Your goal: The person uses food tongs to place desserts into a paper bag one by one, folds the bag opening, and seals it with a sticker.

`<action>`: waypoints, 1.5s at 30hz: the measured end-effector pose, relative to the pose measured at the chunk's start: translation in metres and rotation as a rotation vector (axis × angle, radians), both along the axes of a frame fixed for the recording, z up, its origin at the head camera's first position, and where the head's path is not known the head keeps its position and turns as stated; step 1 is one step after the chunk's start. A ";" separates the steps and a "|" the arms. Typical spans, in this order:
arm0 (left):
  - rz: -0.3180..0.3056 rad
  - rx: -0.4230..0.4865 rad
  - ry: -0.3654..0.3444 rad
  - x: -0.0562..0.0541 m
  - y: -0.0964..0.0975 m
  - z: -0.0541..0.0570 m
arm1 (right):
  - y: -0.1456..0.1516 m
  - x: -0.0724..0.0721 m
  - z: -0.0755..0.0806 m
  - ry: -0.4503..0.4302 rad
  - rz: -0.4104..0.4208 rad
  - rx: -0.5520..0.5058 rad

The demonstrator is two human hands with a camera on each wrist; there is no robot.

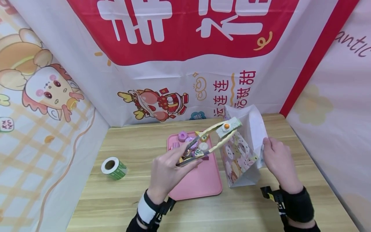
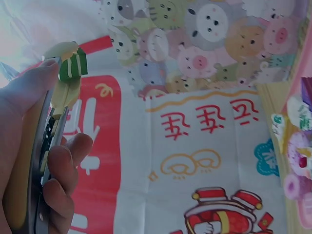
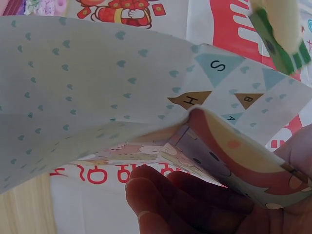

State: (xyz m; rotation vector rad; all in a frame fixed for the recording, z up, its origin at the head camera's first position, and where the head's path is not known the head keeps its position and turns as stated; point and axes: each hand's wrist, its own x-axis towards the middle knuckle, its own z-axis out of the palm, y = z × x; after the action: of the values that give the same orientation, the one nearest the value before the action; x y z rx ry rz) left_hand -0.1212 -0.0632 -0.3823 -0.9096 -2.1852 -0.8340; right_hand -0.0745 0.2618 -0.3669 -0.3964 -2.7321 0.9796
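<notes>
Tongs (image 1: 222, 141) slant from the gripping left hand (image 1: 169, 172) toward the bag (image 1: 237, 158).

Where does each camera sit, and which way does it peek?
Head: on the head, looking forward and down at tray and bag; left hand and right hand show.
Left wrist: on that wrist, facing tongs and banner; left hand shows.
Right wrist: on that wrist, facing bag; right hand shows.
Both wrist views share the bag.

Room is left on the surface (image 1: 139, 145) between green roll (image 1: 118, 170) and pink tray (image 1: 200, 187), whose right side is mostly blocked by the paper bag (image 1: 239, 158).
</notes>
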 end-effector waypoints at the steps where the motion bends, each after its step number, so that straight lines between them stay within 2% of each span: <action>1: -0.006 -0.003 0.007 -0.001 0.004 0.003 | 0.000 0.000 0.000 -0.001 -0.001 -0.003; 8: -0.050 -0.002 0.002 -0.012 0.032 0.017 | 0.000 0.001 0.000 -0.006 0.000 -0.007; 16: -0.055 -0.023 -0.012 -0.022 0.057 0.020 | 0.000 0.002 0.000 0.002 0.002 -0.008; 22: -0.048 -0.054 -0.014 -0.026 0.062 0.018 | 0.000 0.002 -0.001 0.002 0.007 -0.012; 27: -0.010 -0.073 -0.002 -0.026 0.061 0.016 | 0.001 0.002 -0.001 0.013 0.003 -0.008; 30: 0.003 -0.039 -0.013 -0.024 0.060 0.016 | 0.001 0.002 -0.001 0.010 -0.002 -0.016; 33: -0.007 0.044 -0.060 -0.021 0.053 0.013 | 0.000 0.001 0.000 -0.007 0.003 -0.026; 37: 0.022 0.148 -0.111 -0.013 0.032 0.001 | 0.000 -0.001 0.000 -0.019 0.018 -0.032; 40: 0.086 0.178 -0.127 -0.006 0.010 -0.018 | 0.001 -0.002 0.000 -0.017 0.023 -0.028; 43: 0.158 0.130 -0.150 0.001 -0.014 -0.041 | 0.002 -0.002 0.000 -0.017 0.019 -0.030; 45: 0.197 0.061 -0.164 0.005 -0.031 -0.057 | 0.002 -0.002 -0.001 -0.021 0.017 -0.032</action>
State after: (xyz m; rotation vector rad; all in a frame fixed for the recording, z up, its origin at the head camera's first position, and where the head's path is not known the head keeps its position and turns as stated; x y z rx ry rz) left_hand -0.1165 -0.0941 -0.4390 -0.6029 -2.3305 -0.9000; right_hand -0.0769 0.2638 -0.3679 -0.3911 -2.7457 1.0310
